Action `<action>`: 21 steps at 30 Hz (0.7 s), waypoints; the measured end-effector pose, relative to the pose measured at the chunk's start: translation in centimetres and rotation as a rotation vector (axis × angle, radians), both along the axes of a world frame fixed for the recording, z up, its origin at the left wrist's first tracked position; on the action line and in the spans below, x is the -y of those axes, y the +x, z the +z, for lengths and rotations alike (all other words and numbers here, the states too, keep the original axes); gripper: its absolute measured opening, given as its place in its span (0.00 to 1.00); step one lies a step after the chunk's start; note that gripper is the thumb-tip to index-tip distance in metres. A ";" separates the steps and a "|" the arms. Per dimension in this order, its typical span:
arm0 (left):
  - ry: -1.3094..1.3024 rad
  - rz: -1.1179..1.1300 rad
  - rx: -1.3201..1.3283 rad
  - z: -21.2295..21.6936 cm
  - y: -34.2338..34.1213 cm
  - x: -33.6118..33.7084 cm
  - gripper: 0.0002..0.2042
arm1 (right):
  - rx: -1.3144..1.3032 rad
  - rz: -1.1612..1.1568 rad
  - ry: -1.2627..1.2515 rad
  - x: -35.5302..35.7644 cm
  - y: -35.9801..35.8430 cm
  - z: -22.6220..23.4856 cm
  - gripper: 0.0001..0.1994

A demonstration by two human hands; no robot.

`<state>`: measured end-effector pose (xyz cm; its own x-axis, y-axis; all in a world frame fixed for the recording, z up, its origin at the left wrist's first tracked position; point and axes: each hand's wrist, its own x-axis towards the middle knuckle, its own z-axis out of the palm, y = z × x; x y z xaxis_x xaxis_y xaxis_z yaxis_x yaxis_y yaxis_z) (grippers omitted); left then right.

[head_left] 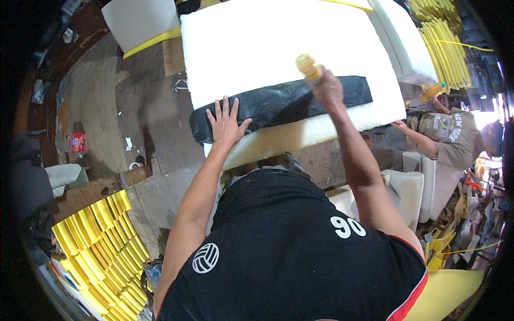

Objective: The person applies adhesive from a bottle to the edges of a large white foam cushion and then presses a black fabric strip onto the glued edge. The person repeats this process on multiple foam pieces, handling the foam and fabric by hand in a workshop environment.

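Foam slab (278, 48), white, is filling the upper centre of the frame. Across its lower edge, a black leather strip (284, 102) is lying. My left hand (226, 124) is pressing it, fingers spread wide; my right hand (326, 88) is gripping a small yellow bottle (307, 65).

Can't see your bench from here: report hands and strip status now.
Left hand flat, fingers spread on black strip. Right hand grips yellow bottle over it. Strip lies across white foam slab. Nothing blocking.
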<state>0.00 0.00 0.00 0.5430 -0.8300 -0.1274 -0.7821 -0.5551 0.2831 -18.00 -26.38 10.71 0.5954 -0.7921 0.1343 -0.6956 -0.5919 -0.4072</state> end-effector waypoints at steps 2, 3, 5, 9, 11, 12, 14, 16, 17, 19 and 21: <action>-0.051 -0.027 -0.001 0.4 -0.3 1.1 0.41 | 0.024 -0.064 -0.049 1.0 -0.6 2.8 0.23; 0.008 -0.056 0.007 0.9 0.2 -1.8 0.41 | 0.279 -0.023 0.154 -1.4 -0.2 -0.8 0.23; -0.025 -0.061 0.009 0.8 0.2 -0.8 0.40 | 0.112 0.022 0.180 -5.7 4.1 2.4 0.23; 0.092 -0.050 0.004 2.3 0.2 -0.1 0.40 | 0.164 0.384 0.248 -11.9 8.1 -0.3 0.26; 0.040 -0.061 0.059 1.0 0.5 -0.3 0.39 | 0.159 0.293 0.063 -9.7 5.7 -1.8 0.27; 0.008 -0.063 0.078 0.5 0.3 -0.2 0.39 | 0.150 0.151 0.040 -7.1 3.5 -2.7 0.26; 0.003 -0.051 0.080 0.7 0.0 0.1 0.40 | 0.207 -0.138 0.042 -3.2 -0.9 1.3 0.19; 0.006 -0.061 0.052 1.4 -0.6 0.4 0.41 | 0.196 -0.366 -0.044 0.8 -7.3 1.9 0.17; -0.024 -0.076 0.038 1.6 -0.8 0.4 0.41 | 0.531 -0.436 0.129 2.2 -10.4 1.1 0.17; -0.063 -0.085 0.020 1.6 -0.4 -0.3 0.41 | 1.089 -0.615 0.448 3.3 -15.5 -0.1 0.15; -0.140 -0.092 0.017 2.0 -0.1 -1.3 0.40 | 1.355 -0.684 0.426 2.5 -19.8 -2.1 0.16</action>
<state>-0.13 1.27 2.00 0.4651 -0.8852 0.0010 -0.8330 -0.4373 0.3391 -37.78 -28.88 8.62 -0.2492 -0.9674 -0.0452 0.2322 -0.0143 -0.9726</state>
